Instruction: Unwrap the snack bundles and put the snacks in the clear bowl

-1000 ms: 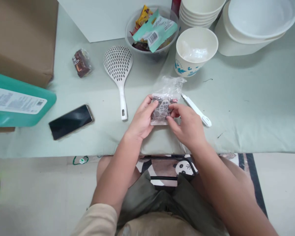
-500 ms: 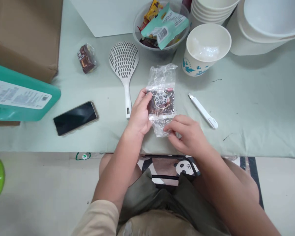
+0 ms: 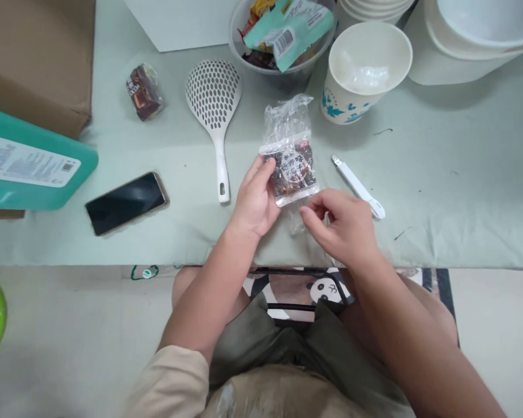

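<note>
A flat, squarish dark packet (image 3: 293,172) with pale lettering and silvery edges lies within thin, crinkled clear plastic (image 3: 286,121), over the pale green cloth (image 3: 444,191) near its front edge. The left hand (image 3: 256,200) pinches its left side; the right hand (image 3: 344,225) curls by the lower corner, whether gripping plastic I cannot tell. Beyond: a slim white cutter (image 3: 358,188), a smooth perforated skimmer (image 3: 217,123).

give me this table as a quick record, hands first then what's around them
left hand: holding snack packet, thumb on its left side
right hand: fingers bent, near packet's lower right corner; contact unclear
right of packet: white cutter
left of packet: slotted spoon, phone farther out
behind packet: clear bowl of wrapped snacks; paper cup, clear plastic inside
</note>
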{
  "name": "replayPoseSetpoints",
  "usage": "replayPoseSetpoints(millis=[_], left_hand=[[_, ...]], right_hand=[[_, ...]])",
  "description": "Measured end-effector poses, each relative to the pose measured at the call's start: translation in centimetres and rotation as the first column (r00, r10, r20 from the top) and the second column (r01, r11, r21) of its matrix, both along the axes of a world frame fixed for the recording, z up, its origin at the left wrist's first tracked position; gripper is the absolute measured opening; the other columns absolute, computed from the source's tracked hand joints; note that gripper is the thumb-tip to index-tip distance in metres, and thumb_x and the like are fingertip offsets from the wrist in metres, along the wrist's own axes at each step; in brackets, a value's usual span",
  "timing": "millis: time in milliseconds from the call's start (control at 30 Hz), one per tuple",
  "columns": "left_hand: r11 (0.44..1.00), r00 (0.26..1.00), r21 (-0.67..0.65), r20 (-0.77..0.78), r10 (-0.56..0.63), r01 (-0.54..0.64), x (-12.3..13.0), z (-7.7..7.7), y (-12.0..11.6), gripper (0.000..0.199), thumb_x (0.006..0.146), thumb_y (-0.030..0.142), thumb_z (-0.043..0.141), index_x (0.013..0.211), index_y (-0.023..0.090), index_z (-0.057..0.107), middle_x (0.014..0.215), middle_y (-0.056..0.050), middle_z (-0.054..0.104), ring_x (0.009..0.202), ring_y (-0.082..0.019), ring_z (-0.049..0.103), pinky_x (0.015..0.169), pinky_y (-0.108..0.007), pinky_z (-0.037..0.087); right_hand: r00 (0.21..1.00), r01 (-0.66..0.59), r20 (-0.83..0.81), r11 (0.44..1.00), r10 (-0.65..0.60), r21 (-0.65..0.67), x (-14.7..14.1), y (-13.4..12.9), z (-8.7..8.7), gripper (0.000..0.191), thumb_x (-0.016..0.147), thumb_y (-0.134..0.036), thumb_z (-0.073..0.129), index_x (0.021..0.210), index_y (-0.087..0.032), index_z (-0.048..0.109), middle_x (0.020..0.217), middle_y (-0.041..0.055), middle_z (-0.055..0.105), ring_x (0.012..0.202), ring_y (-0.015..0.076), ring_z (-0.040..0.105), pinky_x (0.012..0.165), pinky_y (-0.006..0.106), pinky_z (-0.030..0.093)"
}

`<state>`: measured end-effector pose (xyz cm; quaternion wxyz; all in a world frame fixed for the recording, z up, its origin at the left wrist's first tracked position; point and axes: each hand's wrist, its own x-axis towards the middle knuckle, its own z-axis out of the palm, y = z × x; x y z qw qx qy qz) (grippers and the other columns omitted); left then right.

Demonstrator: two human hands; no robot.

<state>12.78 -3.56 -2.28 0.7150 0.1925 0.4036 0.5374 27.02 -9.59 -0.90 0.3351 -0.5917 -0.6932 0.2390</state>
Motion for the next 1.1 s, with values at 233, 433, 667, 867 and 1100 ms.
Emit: replayPoseSetpoints(millis=[233,433,667,867,1100], left_hand=[[0.987,0.989,0.099,0.065,-0.135,0.128,1.2,0.3,-1.6,0.014,0.098,0.023,0.060,0.110,0.023,0.067,0.108,-0.002,0.077,0.120,-0.024,0.073,0.106,-0.040,0.059],[0.984,0.987,0.106,0.059,-0.153,0.146,0.8,0.4,-1.6,0.017,0.096,0.024,0.062,0.113,0.024,0.065,0.114,-0.003,0.076,0.121,-0.025,0.072,0.108,-0.042,0.058],[0.985,0.995,0.146,-0.041,-0.090,0.096,0.4,-0.3,-1.1,0.019,0.095,0.029,0.063,0.114,0.024,0.064,0.119,-0.005,0.077,0.133,-0.027,0.066,0.110,-0.043,0.057],[0.984,0.987,0.173,-0.162,-0.013,0.041,-0.6,-0.5,-0.4,0.013,0.094,0.027,0.062,0.106,0.022,0.065,0.112,-0.006,0.079,0.128,-0.025,0.069,0.109,-0.039,0.057],[0.986,0.968,0.157,-0.231,0.096,-0.061,-1.8,-0.2,0.4,0.005,0.091,0.023,0.065,0.095,0.022,0.067,0.097,-0.002,0.078,0.113,-0.020,0.074,0.104,-0.033,0.058]], right_hand=[[0.975,0.169,0.168,0.978,-0.147,-0.126,-1.1,-0.1,-0.6,0.022,0.086,-0.039,0.059,0.074,-0.020,0.058,0.073,0.0034,0.068,0.064,0.0160,0.055,0.062,0.029,0.030],[0.977,0.180,0.134,0.979,-0.167,-0.092,-0.8,0.0,-0.7,0.020,0.083,-0.033,0.053,0.069,-0.020,0.055,0.069,0.0041,0.066,0.062,0.0156,0.053,0.061,0.030,0.030],[0.973,0.161,-0.150,0.981,-0.176,-0.110,-0.5,0.3,0.3,0.016,0.073,-0.023,0.053,0.060,-0.021,0.044,0.053,-0.0039,0.047,0.052,0.0098,0.041,0.055,0.027,0.033],[0.918,0.272,-0.239,0.942,-0.316,-0.198,0.7,0.5,1.1,0.012,0.067,-0.019,0.051,0.057,-0.022,0.047,0.053,-0.0028,0.048,0.053,0.0114,0.043,0.052,0.027,0.032],[0.885,0.385,-0.150,0.874,-0.440,-0.296,2.3,1.0,0.7,0.015,0.071,-0.016,0.054,0.058,-0.022,0.050,0.055,-0.0021,0.049,0.055,0.0124,0.044,0.053,0.028,0.033]])
